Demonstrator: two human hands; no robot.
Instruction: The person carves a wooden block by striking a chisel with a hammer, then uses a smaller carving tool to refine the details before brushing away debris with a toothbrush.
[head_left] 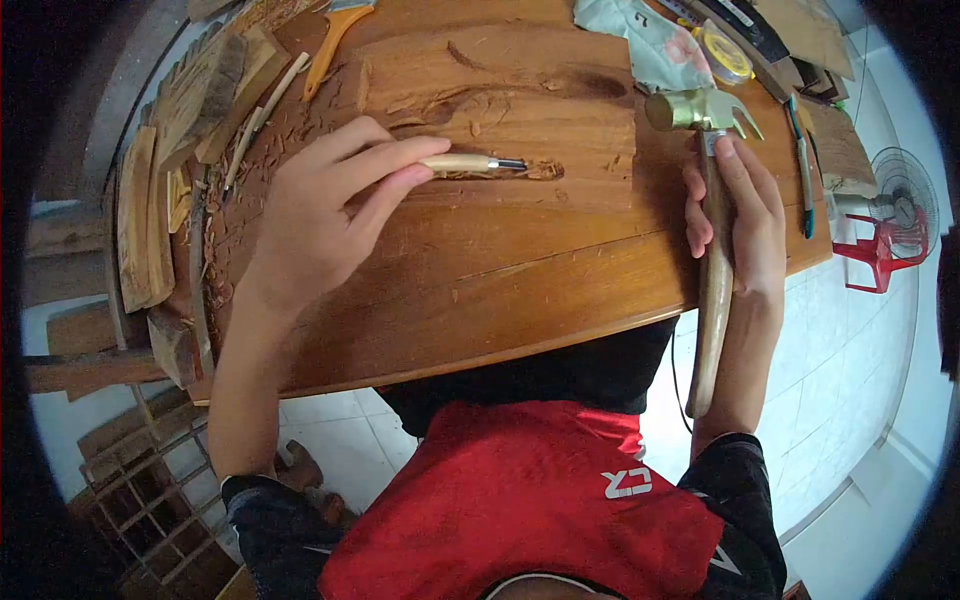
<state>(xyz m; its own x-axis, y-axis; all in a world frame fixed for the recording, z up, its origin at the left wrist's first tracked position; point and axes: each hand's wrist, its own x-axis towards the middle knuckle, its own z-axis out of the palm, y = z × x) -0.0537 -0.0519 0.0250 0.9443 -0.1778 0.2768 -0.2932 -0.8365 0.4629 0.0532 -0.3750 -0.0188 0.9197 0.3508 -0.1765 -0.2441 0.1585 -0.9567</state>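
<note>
My left hand (335, 200) pinches the light wooden handle of a carving chisel (465, 162) between thumb and fingers. The chisel lies nearly level, its dark metal tip pointing right at a rough gouged patch in a brown carved wooden board (585, 135). Around the upper neck of a claw hammer (714, 250), my right hand (750, 215) is closed. The hammer's brassy head is up beyond my fingers, near the board's right edge, and its wooden handle runs down along my forearm. Curved grooves and loose shavings mark the board.
The board rests on a wooden table (450, 340). Wood offcuts (150, 220), thin sticks and shavings lie left; a paintbrush (330, 45) is at the back. A floral cloth (645, 45), a yellow tape roll (725, 55) and a teal toothbrush-like tool (803, 165) lie right. A fan (900, 195) stands beyond.
</note>
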